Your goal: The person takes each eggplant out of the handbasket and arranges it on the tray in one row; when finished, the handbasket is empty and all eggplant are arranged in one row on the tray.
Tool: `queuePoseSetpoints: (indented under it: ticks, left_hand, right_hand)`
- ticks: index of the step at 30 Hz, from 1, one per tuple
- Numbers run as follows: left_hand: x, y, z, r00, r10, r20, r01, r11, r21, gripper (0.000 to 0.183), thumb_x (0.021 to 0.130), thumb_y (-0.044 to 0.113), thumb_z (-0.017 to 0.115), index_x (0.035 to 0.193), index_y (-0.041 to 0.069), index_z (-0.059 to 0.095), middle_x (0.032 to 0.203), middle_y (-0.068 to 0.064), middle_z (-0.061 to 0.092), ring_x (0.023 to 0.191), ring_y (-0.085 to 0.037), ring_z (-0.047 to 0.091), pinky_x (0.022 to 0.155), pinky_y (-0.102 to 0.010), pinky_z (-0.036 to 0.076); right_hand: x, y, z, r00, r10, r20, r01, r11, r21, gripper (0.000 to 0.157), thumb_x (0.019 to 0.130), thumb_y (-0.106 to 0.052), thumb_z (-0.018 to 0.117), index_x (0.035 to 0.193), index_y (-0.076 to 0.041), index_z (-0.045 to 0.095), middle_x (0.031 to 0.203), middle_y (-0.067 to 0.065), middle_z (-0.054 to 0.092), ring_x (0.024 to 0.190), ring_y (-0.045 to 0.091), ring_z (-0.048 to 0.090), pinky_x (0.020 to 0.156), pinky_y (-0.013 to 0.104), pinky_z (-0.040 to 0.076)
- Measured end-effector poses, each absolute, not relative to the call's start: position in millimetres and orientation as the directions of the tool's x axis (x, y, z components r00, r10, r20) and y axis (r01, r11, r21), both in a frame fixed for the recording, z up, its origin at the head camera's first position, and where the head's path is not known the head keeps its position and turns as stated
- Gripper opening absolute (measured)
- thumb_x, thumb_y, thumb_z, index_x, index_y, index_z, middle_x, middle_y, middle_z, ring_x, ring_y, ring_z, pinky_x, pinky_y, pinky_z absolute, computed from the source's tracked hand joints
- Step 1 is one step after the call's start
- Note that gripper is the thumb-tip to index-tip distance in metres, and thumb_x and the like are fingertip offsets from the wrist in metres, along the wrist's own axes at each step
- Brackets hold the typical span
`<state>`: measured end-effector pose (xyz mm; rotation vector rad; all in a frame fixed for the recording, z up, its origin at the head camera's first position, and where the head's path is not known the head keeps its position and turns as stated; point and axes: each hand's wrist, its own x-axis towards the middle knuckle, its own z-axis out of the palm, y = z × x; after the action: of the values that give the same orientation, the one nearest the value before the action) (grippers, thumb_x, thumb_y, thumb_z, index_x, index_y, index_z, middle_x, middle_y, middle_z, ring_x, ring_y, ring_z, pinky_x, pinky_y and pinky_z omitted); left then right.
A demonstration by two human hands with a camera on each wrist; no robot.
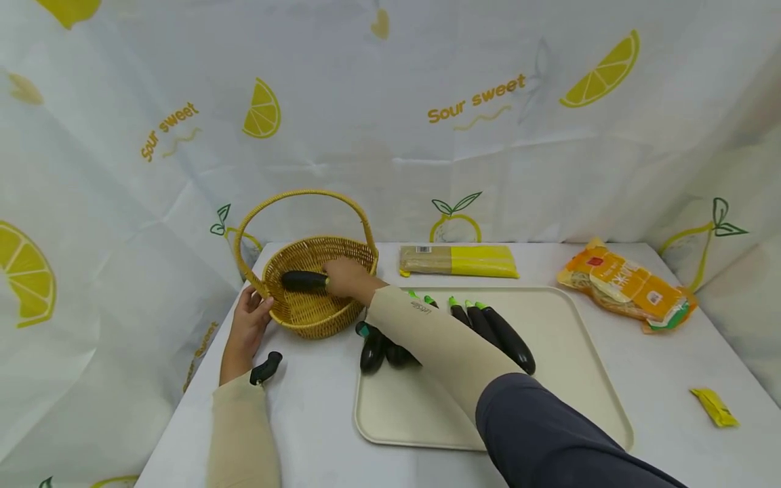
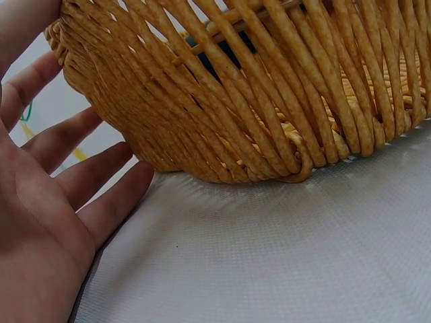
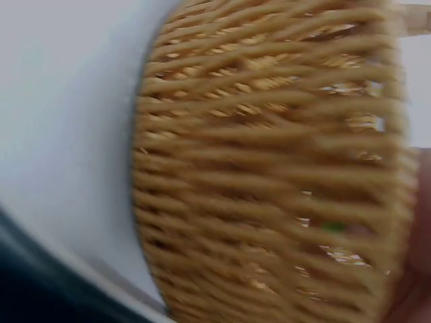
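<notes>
My right hand [image 1: 348, 276] reaches over the basket's rim and grips a dark eggplant [image 1: 303, 281] by its stem end. The eggplant lies sideways inside the round wicker basket [image 1: 320, 329], its body pointing left. At the basket's left side, my left hand [image 1: 251, 318] touches the weave; in the left wrist view its fingers [image 2: 111, 202] spread fairly straight against the outer wall. More eggplants [image 1: 505, 339] lie on a cream tray [image 1: 421, 427], several of them partly under my right forearm. In the right wrist view the basket wall [image 3: 269, 161] hides most of the hand.
Behind the tray lies a yellow and clear packet of noodles [image 1: 457, 261]. An orange bag [image 1: 628, 285] sits at the back right, a small yellow packet [image 1: 715, 407] near the right edge. The basket's tall handle [image 1: 305, 192] arches over its opening. A patterned curtain [image 1: 366, 135] hangs behind the table.
</notes>
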<state>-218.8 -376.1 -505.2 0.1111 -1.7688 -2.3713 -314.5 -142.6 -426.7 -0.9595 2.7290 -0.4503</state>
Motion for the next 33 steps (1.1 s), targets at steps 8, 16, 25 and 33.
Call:
queuePoseSetpoints:
  ticks: [8, 16, 25, 33]
  left_hand:
    - [-219, -381, -500, -0.98, -0.189, 0.06, 0.112, -0.28, 0.953, 0.044, 0.097, 0.001, 0.056, 0.134, 0.019, 0.041, 0.135, -0.003, 0.043, 0.114, -0.014, 0.05, 0.085, -0.023, 0.048]
    - [-219, -378, -502, -0.981, -0.195, 0.023, 0.08, -0.295, 0.952, 0.048, 0.096, 0.001, 0.058, 0.138, 0.017, 0.039, 0.14, -0.007, 0.039, 0.116, -0.014, 0.047, 0.087, -0.024, 0.047]
    - [-223, -374, -505, -0.982, -0.182, 0.053, 0.104, -0.287, 0.952, 0.048, 0.096, 0.0, 0.058, 0.138, 0.017, 0.039, 0.142, -0.008, 0.037, 0.12, -0.017, 0.045, 0.089, -0.024, 0.047]
    - [-222, -376, -506, -0.979, -0.2, 0.031, 0.088, -0.282, 0.955, 0.049, 0.097, 0.0, 0.057, 0.138, 0.018, 0.04, 0.143, -0.007, 0.037, 0.119, -0.016, 0.047, 0.088, -0.024, 0.046]
  right_hand:
    - [-312, -120, -385, -0.798, -0.593, 0.11, -0.551, 0.642, -0.534, 0.049, 0.098, -0.032, 0.059, 0.143, -0.016, 0.048, 0.121, 0.002, 0.062, 0.081, 0.01, 0.059, 0.068, 0.026, 0.046]
    - [-315, -115, -398, -0.81, -0.565, 0.161, -0.527, 0.578, -0.624, 0.052, 0.098, -0.032, 0.058, 0.143, -0.01, 0.045, 0.126, 0.007, 0.053, 0.106, 0.019, 0.055, 0.085, 0.034, 0.047]
    - [-320, -110, -420, -0.795, -0.607, -0.019, -0.433, 0.589, -0.682, 0.071, 0.097, -0.03, 0.062, 0.153, -0.009, 0.024, 0.144, 0.012, 0.044, 0.125, 0.025, 0.05, 0.095, 0.04, 0.045]
    - [-317, -102, -415, -0.819, -0.57, 0.066, -0.4, 0.484, -0.778, 0.083, 0.093, -0.042, 0.065, 0.156, -0.021, 0.016, 0.138, 0.011, 0.051, 0.116, 0.023, 0.057, 0.088, 0.039, 0.05]
